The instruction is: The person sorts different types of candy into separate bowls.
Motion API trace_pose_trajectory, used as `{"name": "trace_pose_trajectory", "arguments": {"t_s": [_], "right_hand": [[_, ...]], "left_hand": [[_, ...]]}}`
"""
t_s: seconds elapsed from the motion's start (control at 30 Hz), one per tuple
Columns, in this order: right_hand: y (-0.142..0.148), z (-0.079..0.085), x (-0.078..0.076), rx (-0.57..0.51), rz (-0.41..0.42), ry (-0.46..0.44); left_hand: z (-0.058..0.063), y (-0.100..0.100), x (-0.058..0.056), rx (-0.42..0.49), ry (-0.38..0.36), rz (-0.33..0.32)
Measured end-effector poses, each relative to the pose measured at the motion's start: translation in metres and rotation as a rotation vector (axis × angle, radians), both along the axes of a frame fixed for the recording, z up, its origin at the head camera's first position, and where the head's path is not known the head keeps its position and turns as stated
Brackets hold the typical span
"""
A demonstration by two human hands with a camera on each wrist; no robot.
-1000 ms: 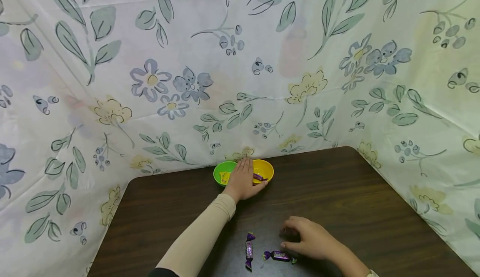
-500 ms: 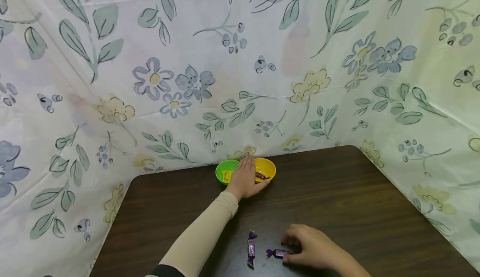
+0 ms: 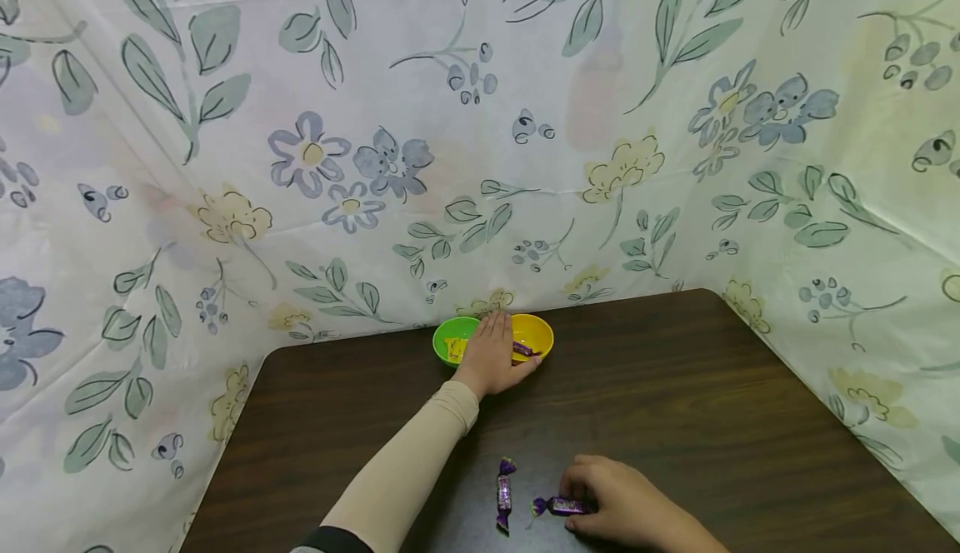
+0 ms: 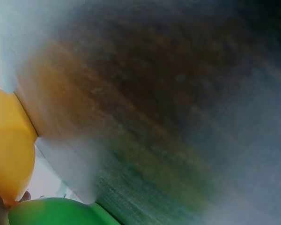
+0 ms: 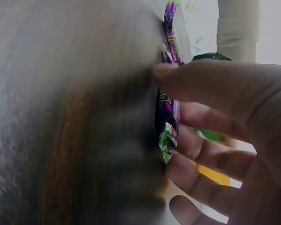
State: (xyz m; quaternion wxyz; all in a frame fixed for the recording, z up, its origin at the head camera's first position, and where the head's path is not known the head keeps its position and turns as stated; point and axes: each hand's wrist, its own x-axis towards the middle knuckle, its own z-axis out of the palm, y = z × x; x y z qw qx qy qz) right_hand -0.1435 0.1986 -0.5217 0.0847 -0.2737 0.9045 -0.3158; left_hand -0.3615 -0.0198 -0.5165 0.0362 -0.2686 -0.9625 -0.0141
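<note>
My left hand lies with straight fingers over the place where a green bowl and a yellow bowl meet. Yellow-wrapped pieces sit in the green one, and a purple-wrapped candy in the yellow one. In the left wrist view the yellow bowl and the green bowl show at the lower left. Lower on the table, my right hand pinches a purple twist-wrapped candy between thumb and fingers; its right end is hidden in the head view. The right wrist view shows its green-tipped wrapper.
Left of the pinched candy, a second purple twist-wrapped candy lies lengthwise on the dark wooden table. A floral cloth hangs behind the table and along both sides. The bowls stand near the far edge.
My right hand has come down to the right-hand purple candy and closed its thumb and fingers on it. The left hand stays on the bowls. The head view has shifted slightly.
</note>
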Motion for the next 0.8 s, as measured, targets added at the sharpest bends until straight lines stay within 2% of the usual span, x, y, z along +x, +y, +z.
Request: {"name": "trace_pose_trajectory", "arguments": {"t_s": [0.57,0.8], "right_hand": [[-0.0069,0.0002,-0.0054,0.011,0.012,0.015],[-0.0095,0.0040,-0.0072,0.014,0.050,0.007]], "left_hand": [[0.0002,0.0009,-0.0023,0.007,0.013,0.003],[-0.0019,0.0009,-0.0034,-0.013,0.003,0.004]]}}
